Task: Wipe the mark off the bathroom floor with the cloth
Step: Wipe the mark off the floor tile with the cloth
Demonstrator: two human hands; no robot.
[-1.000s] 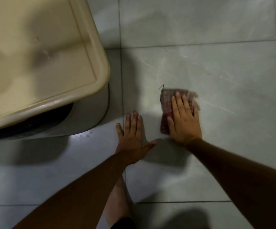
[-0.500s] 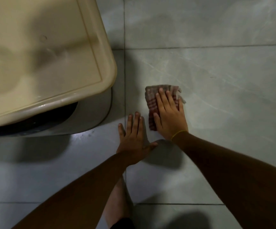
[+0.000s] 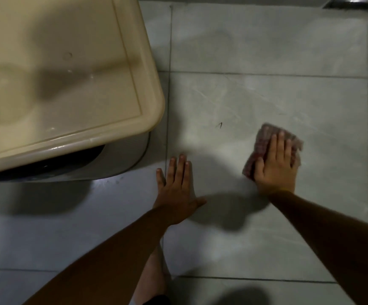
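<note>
From the head view, pale grey square-tiled floor (image 3: 266, 95) filled the room, a beige plastic lidded tub (image 3: 57, 73) at ten o'clock. The right hand (image 3: 275, 166) pressed flat, fingers spread, on the reddish checked cloth (image 3: 260, 139) at two o'clock; a small dark mark (image 3: 219, 125) lay well left of it. The left hand (image 3: 176, 190) rested open-palmed on tile.

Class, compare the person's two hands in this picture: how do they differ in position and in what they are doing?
The right hand presses flat on a reddish checked cloth; the left hand lies bare on the tiled floor, holding nothing. The right hand is farther from the beige lidded tub; the left hand lies nearer it. A small dark mark sits beyond both, uncovered. Both hands are flat, palms down, fingers pointing away.
</note>
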